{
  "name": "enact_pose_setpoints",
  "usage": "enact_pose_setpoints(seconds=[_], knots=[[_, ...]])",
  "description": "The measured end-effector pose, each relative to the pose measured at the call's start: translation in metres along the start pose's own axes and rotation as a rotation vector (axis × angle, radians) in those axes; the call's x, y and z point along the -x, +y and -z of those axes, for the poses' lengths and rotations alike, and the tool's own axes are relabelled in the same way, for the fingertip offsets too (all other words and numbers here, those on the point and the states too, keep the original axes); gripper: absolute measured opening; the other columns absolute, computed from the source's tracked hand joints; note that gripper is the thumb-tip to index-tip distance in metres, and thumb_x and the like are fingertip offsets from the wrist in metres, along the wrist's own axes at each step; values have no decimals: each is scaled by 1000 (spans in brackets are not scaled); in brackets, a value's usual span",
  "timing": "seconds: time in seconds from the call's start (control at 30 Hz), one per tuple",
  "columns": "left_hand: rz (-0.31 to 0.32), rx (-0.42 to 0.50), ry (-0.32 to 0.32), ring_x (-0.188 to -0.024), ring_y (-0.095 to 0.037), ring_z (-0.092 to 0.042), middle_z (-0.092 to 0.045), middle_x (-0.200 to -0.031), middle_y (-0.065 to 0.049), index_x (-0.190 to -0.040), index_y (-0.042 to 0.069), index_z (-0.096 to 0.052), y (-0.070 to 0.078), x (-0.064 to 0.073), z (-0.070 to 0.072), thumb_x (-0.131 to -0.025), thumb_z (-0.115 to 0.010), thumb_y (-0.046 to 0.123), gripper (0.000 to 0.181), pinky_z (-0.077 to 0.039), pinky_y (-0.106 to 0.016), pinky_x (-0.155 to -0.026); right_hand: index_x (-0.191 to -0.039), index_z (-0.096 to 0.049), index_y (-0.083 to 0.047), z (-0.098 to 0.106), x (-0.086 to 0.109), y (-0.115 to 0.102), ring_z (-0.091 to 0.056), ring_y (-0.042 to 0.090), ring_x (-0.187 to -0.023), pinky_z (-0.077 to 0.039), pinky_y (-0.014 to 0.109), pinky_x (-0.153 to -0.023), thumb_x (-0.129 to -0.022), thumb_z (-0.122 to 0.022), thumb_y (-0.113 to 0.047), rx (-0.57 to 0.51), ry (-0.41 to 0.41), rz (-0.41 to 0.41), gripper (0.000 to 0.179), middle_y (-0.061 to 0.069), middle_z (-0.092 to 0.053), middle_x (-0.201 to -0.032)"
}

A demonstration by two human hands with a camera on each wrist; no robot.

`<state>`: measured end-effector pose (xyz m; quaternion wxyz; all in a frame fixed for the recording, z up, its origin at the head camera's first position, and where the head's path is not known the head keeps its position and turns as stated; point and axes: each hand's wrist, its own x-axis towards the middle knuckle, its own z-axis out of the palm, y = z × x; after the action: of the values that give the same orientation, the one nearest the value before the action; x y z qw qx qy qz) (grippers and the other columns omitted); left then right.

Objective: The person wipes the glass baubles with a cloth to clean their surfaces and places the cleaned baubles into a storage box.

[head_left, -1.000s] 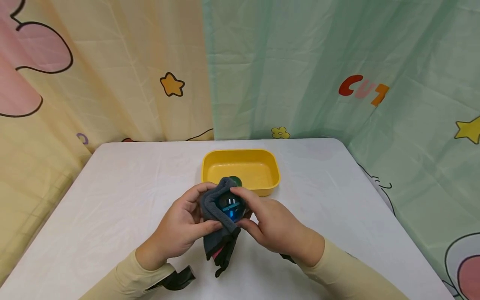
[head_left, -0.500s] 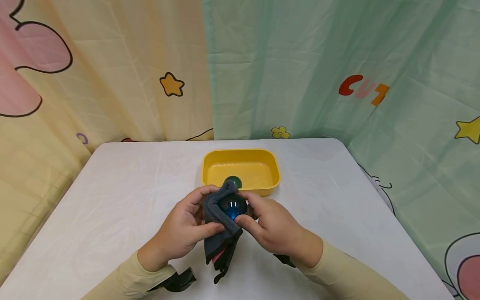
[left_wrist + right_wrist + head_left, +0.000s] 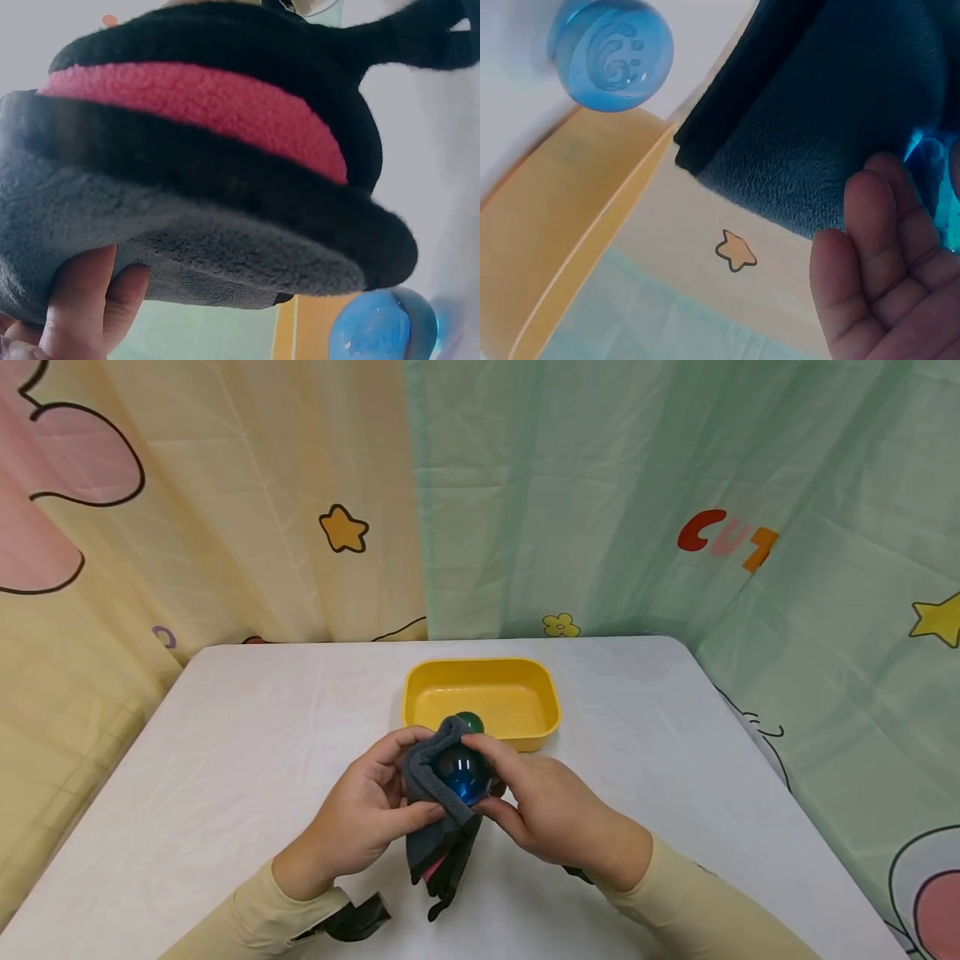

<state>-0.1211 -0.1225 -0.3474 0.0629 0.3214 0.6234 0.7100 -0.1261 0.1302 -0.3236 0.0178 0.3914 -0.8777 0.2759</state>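
Observation:
My left hand (image 3: 360, 822) grips a folded grey fleece cloth (image 3: 429, 839) with black edging, its thumb on the near side. Pink lining (image 3: 202, 97) and a black loop (image 3: 420, 37) show in the left wrist view. Tucked into the cloth's fold is a shiny blue see-through ball-like piece (image 3: 462, 770), which my right hand (image 3: 551, 810) holds between thumb and fingers at its right side. The cloth hides its left part. In the right wrist view, the right fingertips (image 3: 870, 199) lie against the cloth (image 3: 795, 142).
A yellow tub (image 3: 525, 739) stands on the white-covered table (image 3: 285, 710) beyond the hands. Close to its near wall is another round see-through piece (image 3: 472, 722), greenish in the head view, blue with a raised swirl (image 3: 616, 56) in the right wrist view. Printed curtains hang behind.
The right fingers and the blue ball-like piece shift slightly right and down, then back up and left. The thumb slides over the piece's front and back to its lower edge.

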Motion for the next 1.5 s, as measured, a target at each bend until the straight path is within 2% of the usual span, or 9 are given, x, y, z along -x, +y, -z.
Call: enact_pose_setpoints(seconds=[0.17, 0.3, 0.5, 0.7, 0.93, 1.13, 1.23, 1.37, 1.5], knots=[[5, -9, -14, -112, -15, -69, -61, -134, -5, -146, -5, -42, 1, 1, -1, -97, -70, -5, 56, -62, -29, -95, -155, -35, -5, 0, 2, 1, -67, 7, -86, -61, 21, -78, -100, -74, -22, 5, 3, -12, 70, 5, -75, -117], [18, -32, -12, -111, -15, -70, -61, -135, -7, -146, -3, -44, 1, 1, -2, -96, -72, -4, 58, -63, -29, -93, -149, -44, -4, -1, 2, 2, -59, 2, -77, -54, 18, -66, -102, -72, -26, -83, 14, -61, 59, 0, -74, -98], [26, -70, 9, -108, -15, -70, -62, -133, -6, -146, -2, -46, 1, 1, 0, -93, -74, -7, 60, -64, -30, -91, -151, -46, -8, -4, -1, 2, -64, 3, -86, -59, 22, -76, -105, -67, -30, -210, 28, -85, 55, -2, -75, -111], [-4, -82, 24, -108, -15, -70, -65, -133, -1, -146, -4, -45, 1, 0, 2, -93, -73, -9, 60, -63, -28, -91, -162, -24, -9, -3, -1, 1, -66, 12, -90, -60, 23, -77, -100, -74, -19, -104, 29, 0, 81, 3, -73, -116], [5, -57, 5, -108, -15, -70, -64, -133, -1, -145, -4, -45, 2, 0, 2, -96, -72, -5, 57, -63, -28, -92, -156, -32, -5, -3, 0, 3, -71, 14, -90, -63, 25, -83, -98, -76, -18, 40, 40, 41, 74, 9, -74, -125], [43, -73, -4, -102, -16, -71, -62, -129, -18, -145, -1, -47, 3, 1, 1, -95, -74, -3, 57, -65, -30, -88, -150, -42, -4, -4, -1, 3, -62, 3, -80, -56, 19, -69, -104, -69, -26, -135, 2, -67, 58, 2, -75, -102], [58, -83, 3, -101, -16, -71, -61, -128, -23, -145, 0, -47, 3, 2, 0, -94, -75, -3, 58, -65, -30, -88, -147, -48, -6, -6, -1, 3, -61, 2, -80, -57, 22, -71, -106, -64, -28, -216, 14, -83, 49, 1, -75, -104], [30, -83, 17, -104, -16, -71, -63, -130, -14, -145, -2, -47, 1, 1, 1, -94, -74, -5, 58, -64, -30, -90, -155, -40, -7, -6, -1, 2, -64, 4, -86, -60, 24, -78, -106, -65, -27, -243, 29, -67, 60, 0, -74, -108], [-12, -62, 23, -108, -14, -70, -65, -132, -1, -146, -6, -44, 0, 1, 4, -95, -71, -7, 58, -63, -28, -92, -162, -22, -9, -5, -1, 1, -67, 8, -91, -61, 25, -82, -102, -72, -20, -165, 27, -19, 79, 3, -74, -114]])
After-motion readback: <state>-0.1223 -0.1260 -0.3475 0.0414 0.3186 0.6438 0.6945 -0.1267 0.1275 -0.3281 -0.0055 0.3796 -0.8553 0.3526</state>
